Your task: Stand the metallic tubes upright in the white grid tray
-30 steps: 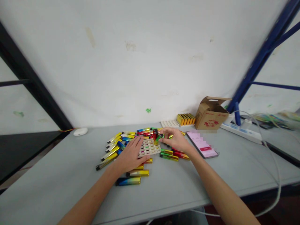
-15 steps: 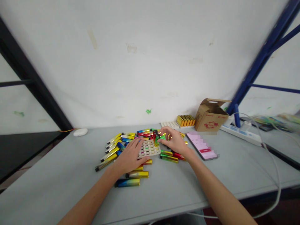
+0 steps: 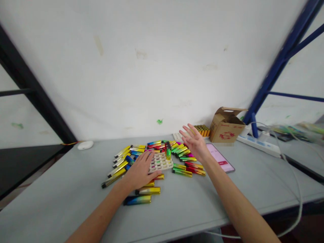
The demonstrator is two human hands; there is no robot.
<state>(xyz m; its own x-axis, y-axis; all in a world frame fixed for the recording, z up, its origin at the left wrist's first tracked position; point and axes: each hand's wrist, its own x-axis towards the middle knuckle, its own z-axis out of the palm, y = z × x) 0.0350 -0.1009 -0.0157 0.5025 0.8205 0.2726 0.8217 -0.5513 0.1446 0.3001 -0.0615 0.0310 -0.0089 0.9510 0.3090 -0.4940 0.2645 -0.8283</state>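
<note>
My left hand (image 3: 140,170) grips the left end of a white plastic tray (image 3: 162,163) full of slots, its thumb along the near edge and its fingers over the far side. A couple of lighters (image 3: 168,152), red and green, stand upright at the tray's far right corner. My right hand (image 3: 193,141) is raised right of the tray with fingers spread, holding nothing. Around the tray lie many shiny lighters: silver-yellow ones (image 3: 120,160) to the left, green-yellow ones (image 3: 182,172) and red ones (image 3: 194,165) to the right, and a blue-yellow one (image 3: 138,199) in front.
A second white tray (image 3: 178,136) and a block of yellow lighters (image 3: 203,130) stand by the wall. Right of them are an open cardboard box (image 3: 226,130), a phone (image 3: 222,160) and a power strip (image 3: 260,145). A white case (image 3: 85,145) lies far left.
My right hand has let go of a lighter at the tray's far right corner, then lifted up and right with its fingers spread. My left hand stays on the tray.
</note>
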